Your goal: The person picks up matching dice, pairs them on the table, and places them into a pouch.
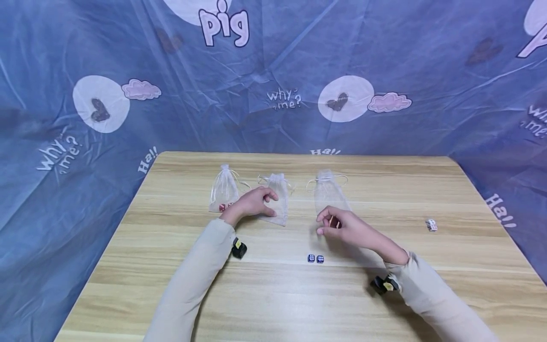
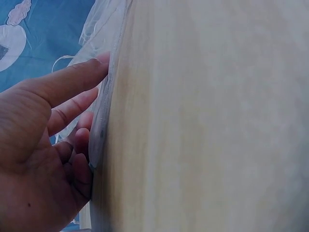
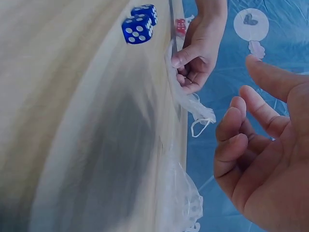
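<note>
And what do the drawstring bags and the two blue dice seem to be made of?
Drawstring bags: probably synthetic organza, thin and hazy; red dice show through one. Blue dice: likely hard plastic, smooth-looking, with evenly blue faces and white pips; exact type unclear.

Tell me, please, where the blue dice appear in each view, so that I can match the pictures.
Head: blue dice side by side, below centre and slightly right.
Left wrist: not in it.
Right wrist: near the top edge, slightly left of centre.
Shared landmark: the middle bag, near centre in head, left of centre in left wrist, right of centre in right wrist.
</note>
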A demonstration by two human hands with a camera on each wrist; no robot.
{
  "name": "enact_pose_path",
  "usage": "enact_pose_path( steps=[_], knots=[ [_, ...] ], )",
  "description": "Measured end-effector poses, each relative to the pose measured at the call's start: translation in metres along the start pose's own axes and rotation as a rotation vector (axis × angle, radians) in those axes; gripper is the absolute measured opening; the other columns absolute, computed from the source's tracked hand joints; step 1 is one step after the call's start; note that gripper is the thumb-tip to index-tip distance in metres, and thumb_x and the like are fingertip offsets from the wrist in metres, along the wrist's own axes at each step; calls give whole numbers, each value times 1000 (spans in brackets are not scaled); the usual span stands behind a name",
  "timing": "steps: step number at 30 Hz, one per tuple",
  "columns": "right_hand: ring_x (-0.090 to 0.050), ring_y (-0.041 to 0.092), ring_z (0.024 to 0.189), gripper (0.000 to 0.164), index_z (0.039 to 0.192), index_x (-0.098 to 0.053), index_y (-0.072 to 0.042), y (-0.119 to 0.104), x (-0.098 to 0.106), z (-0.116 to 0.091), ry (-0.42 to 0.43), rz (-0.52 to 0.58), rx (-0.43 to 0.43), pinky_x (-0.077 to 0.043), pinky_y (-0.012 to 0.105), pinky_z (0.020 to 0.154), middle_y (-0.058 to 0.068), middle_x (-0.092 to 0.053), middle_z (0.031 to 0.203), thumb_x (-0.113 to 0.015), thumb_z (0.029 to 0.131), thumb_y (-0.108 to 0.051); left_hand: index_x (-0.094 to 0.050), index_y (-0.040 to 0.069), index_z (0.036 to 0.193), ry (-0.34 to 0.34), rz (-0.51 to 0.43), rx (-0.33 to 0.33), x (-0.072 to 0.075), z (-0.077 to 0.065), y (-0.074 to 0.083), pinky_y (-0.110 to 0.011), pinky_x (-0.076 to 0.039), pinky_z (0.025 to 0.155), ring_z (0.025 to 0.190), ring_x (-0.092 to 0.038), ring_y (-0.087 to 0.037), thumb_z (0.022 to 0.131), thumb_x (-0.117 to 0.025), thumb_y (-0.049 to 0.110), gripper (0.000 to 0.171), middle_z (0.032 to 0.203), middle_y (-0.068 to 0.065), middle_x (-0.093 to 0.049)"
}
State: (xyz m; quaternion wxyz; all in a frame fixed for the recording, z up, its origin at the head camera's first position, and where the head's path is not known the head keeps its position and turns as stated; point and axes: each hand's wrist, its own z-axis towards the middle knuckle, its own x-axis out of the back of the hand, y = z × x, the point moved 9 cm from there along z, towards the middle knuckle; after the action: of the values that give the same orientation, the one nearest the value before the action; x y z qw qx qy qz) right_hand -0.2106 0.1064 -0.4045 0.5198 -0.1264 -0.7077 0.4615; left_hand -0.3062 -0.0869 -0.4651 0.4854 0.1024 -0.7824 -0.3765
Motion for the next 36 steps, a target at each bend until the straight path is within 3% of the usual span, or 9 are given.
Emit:
enact_pose_path(
  steps=[12,21,29,36],
  knots=[
    [-49,8,66,32,112,-56,5,0,8,38,79,52,-9,-43,19,58,6,-56,85,-69,87,-10,-63,14,110,3,-2,2,0,1,-2,-29,-39,85,90,-47,-15,75,-82,21,41,93,1,-49],
    [-50,10,56,37,119,-51,5,9,2,68,86,120,-78,-45,24,46,8,-55,85,-67,88,-8,-63,14,110,13,-10,17,2,0,-1,-29,-38,85,90,-47,-15,75,-82,20,40,93,1,-48],
    [-52,16,69,41,124,-48,-1,21,0,95,143,54,-141,-44,26,57,9,-58,87,-65,91,-16,-63,14,109,18,-10,16,1,1,-1,-28,-39,85,90,-47,-15,74,-83,20,41,92,2,-49],
    [-53,15,70,49,132,-45,3,24,-5,118,143,17,-174,-44,25,61,13,-61,88,-65,91,-16,-63,15,110,13,5,17,1,1,-1,-29,-40,84,89,-48,-15,74,-83,21,41,94,1,-50]
  ],
)
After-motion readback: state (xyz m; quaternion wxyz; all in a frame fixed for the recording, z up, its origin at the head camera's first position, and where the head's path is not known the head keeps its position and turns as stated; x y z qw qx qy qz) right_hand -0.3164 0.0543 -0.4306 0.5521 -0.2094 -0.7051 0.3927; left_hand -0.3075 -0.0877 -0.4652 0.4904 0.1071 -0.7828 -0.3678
